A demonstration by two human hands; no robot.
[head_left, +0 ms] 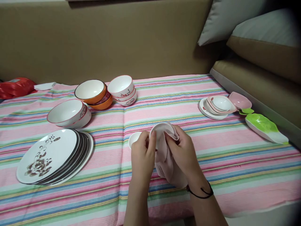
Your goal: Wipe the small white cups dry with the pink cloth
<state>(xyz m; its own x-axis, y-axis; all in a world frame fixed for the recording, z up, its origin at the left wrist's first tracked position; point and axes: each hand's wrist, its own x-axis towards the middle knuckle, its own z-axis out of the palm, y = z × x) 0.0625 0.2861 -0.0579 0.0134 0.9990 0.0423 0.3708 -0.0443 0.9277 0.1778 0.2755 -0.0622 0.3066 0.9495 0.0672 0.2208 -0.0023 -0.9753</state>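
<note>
My left hand (144,153) pinches the near left rim of a small white dish (158,128), thumb on its inner side. A pale pink cloth (164,161) is bunched in my right hand (184,152), pressed into the dish and over its right edge, with the rest hanging below. Cloth and fingers hide much of the dish. Just beyond my left hand, a second small white dish (134,139) lies on the striped tablecloth (105,175), partly covered by my fingers. A black cord bracelet circles my right wrist.
Patterned plates (49,157) are stacked at left. Behind them are white bowls (68,114), orange bowls (91,91) and red-rimmed bowls (122,88). At right sit small stacked dishes (216,108), a pink dish (240,101) and a green leaf-shaped dish (264,127), beside cushions (265,56).
</note>
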